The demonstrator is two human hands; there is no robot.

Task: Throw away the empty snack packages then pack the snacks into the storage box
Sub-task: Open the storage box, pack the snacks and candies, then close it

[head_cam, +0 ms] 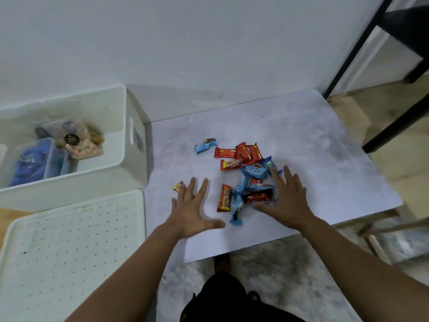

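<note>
A plain white wall is rising directly behind the counter, a pale marbled slab whose far edge is sitting against the wall. To the right of the counter, light wood flooring is showing, with the black legs of some dark furniture slanting across it. In front of the counter's near edge, a grey mottled rug is covering the floor.

One white storage box at far left, one dotted lid near it, two hands. The snack pile on the desk overlaps too much to count exactly.
</note>
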